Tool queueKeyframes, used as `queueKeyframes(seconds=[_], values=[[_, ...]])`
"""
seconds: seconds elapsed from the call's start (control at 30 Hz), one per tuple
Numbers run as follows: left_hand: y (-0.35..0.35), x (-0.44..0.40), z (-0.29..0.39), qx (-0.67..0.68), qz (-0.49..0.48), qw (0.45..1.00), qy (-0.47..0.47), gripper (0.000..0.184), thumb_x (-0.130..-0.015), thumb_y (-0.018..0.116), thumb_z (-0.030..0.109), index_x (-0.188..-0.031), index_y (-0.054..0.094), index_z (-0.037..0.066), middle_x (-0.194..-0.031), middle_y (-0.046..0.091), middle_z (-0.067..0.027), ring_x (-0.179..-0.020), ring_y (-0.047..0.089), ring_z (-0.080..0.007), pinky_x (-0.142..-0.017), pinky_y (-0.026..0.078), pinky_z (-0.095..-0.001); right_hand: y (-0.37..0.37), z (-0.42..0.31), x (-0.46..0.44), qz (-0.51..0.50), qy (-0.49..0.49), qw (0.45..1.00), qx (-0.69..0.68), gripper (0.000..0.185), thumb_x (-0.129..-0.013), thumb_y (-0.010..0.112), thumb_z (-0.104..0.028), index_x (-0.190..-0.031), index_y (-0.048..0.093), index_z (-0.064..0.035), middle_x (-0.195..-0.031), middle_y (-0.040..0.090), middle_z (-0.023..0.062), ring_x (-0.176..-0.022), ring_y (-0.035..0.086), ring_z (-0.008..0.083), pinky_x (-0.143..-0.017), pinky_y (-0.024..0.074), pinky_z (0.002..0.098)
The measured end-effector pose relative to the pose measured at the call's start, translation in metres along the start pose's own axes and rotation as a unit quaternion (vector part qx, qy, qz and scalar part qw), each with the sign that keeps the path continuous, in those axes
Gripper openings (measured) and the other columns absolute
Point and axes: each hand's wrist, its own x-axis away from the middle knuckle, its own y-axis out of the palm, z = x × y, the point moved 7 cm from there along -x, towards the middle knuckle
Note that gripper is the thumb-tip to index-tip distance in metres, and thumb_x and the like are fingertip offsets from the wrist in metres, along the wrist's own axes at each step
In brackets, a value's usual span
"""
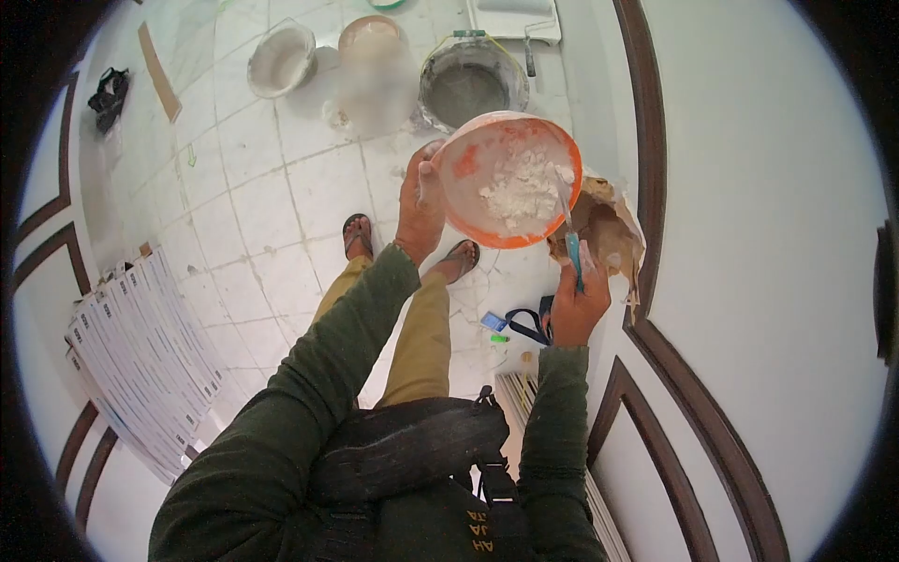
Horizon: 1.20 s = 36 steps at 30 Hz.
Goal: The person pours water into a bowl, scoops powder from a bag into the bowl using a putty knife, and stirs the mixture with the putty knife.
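Observation:
My left hand [421, 204] grips the rim of an orange bowl [459, 208] on its left side, holding it up off the floor and tilted toward me. White powder [526, 192] is heaped inside, and pale residue coats the inner wall. My right hand [579, 302] is closed around the blue-green handle of a putty knife [573, 253]. The knife's blade reaches over the bowl's right rim to the powder. Just behind the right hand, an open paper sack [613, 239] with torn edges stands by the wall.
Beyond the bowl stand a bucket of grey mix [465, 86], a whitish basin [283, 60] and another orange container [370, 33]. A paint roller [530, 56] lies by a white tray [515, 23]. Long stacked boxes [140, 351] are at left; a dark-trimmed wall [749, 234] borders the right.

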Motion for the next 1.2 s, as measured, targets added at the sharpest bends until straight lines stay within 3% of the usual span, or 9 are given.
queueKeyframes(seconds=[0.13, 0.23, 0.33, 0.43, 0.53, 0.73, 1.03, 1.13, 1.2], values=[[0.0, 0.0, -0.001, 0.028, -0.006, 1.0, -0.004, 0.065, -0.098, 0.036, 0.055, -0.13, 0.044, 0.0, -0.123, 0.053, -0.0101, -0.114, 0.05, -0.0168, -0.099, 0.04, -0.0316, 0.005, 0.0, -0.004, -0.021, -0.054, 0.998, 0.025, 0.03, -0.085, 0.062, -0.001, -0.115, 0.064, 0.0022, -0.096, 0.066, 0.0136, -0.086, 0.064, 0.0207, -0.076, 0.0504, 0.0325], [-0.003, 0.001, 0.001, 0.03, -0.007, 1.0, -0.005, 0.065, -0.098, 0.036, 0.056, -0.13, 0.044, 0.0, -0.123, 0.053, -0.01, -0.113, 0.05, -0.0166, -0.099, 0.04, -0.0312, 0.016, 0.006, 0.005, -0.079, 0.03, 0.996, -0.002, 0.028, -0.085, 0.062, -0.003, -0.113, 0.065, 0.0018, -0.095, 0.065, 0.0142, -0.084, 0.065, 0.0217, -0.075, 0.0505, 0.0326], [-0.007, -0.001, -0.005, 0.026, 0.007, 1.0, -0.008, 0.066, -0.097, 0.037, 0.057, -0.13, 0.044, 0.0, -0.123, 0.053, -0.01, -0.113, 0.05, -0.0164, -0.098, 0.04, -0.0307, 0.022, -0.006, 0.014, -0.117, 0.011, 0.993, 0.003, 0.03, -0.084, 0.063, -0.005, -0.113, 0.065, 0.0001, -0.099, 0.064, 0.0191, -0.089, 0.065, 0.0317, -0.078, 0.0509, 0.0387], [-0.011, -0.003, -0.008, 0.037, 0.013, 0.999, -0.012, 0.068, -0.096, 0.038, 0.059, -0.13, 0.044, 0.001, -0.123, 0.053, -0.0099, -0.113, 0.05, -0.0164, -0.098, 0.04, -0.0303, 0.03, -0.009, 0.024, -0.155, 0.037, 0.986, -0.039, 0.03, -0.084, 0.063, -0.004, -0.114, 0.065, 0.0003, -0.099, 0.064, 0.0194, -0.09, 0.065, 0.0318, -0.077, 0.0513, 0.0376], [-0.014, -0.004, -0.009, 0.035, 0.013, 0.999, -0.011, 0.069, -0.095, 0.038, 0.06, -0.131, 0.044, 0.001, -0.123, 0.052, -0.0098, -0.113, 0.05, -0.0164, -0.099, 0.04, -0.0302, 0.021, -0.016, 0.019, -0.084, -0.018, 0.996, -0.017, 0.031, -0.083, 0.064, -0.005, -0.114, 0.065, 0.0005, -0.098, 0.065, 0.0186, -0.087, 0.065, 0.0315, -0.075, 0.0519, 0.0371], [-0.016, -0.006, -0.009, 0.026, 0.018, 0.999, -0.018, 0.069, -0.095, 0.039, 0.061, -0.131, 0.043, 0.001, -0.125, 0.053, -0.01, -0.115, 0.049, -0.0167, -0.1, 0.039, -0.0306, 0.004, 0.007, -0.007, 0.011, -0.037, 0.999, 0.026, 0.028, -0.084, 0.064, -0.006, -0.111, 0.065, 0.0008, -0.094, 0.064, 0.0178, -0.086, 0.065, 0.0308, -0.074, 0.0508, 0.039], [-0.016, -0.009, -0.012, 0.034, 0.01, 0.999, -0.006, 0.07, -0.095, 0.037, 0.061, -0.131, 0.043, 0.002, -0.126, 0.053, -0.0109, -0.116, 0.049, -0.0173, -0.101, 0.04, -0.0317, 0.029, -0.009, 0.012, -0.173, 0.05, 0.984, 0.002, 0.028, -0.082, 0.065, -0.004, -0.11, 0.066, 0.0003, -0.097, 0.063, 0.0188, -0.084, 0.064, 0.0302, -0.072, 0.0511, 0.0382], [-0.017, -0.011, -0.015, 0.024, 0.011, 1.0, -0.012, 0.07, -0.094, 0.037, 0.062, -0.131, 0.044, 0.001, -0.126, 0.052, -0.0108, -0.116, 0.05, -0.0174, -0.1, 0.04, -0.0317, 0.031, -0.017, 0.011, -0.141, -0.041, 0.989, -0.031, 0.03, -0.082, 0.066, -0.005, -0.112, 0.065, -0.0001, -0.096, 0.063, 0.0187, -0.083, 0.064, 0.0305, -0.072, 0.0508, 0.0387], [-0.019, -0.012, -0.016, 0.015, 0.012, 1.0, -0.016, 0.071, -0.094, 0.037, 0.062, -0.13, 0.044, 0.001, -0.126, 0.052, -0.0106, -0.115, 0.05, -0.0173, -0.1, 0.04, -0.0317, 0.027, -0.015, -0.002, -0.108, -0.037, 0.993, 0.013, 0.029, -0.082, 0.066, -0.005, -0.111, 0.066, -0.0005, -0.096, 0.063, 0.0184, -0.083, 0.063, 0.0311, -0.072, 0.0504, 0.0389]])
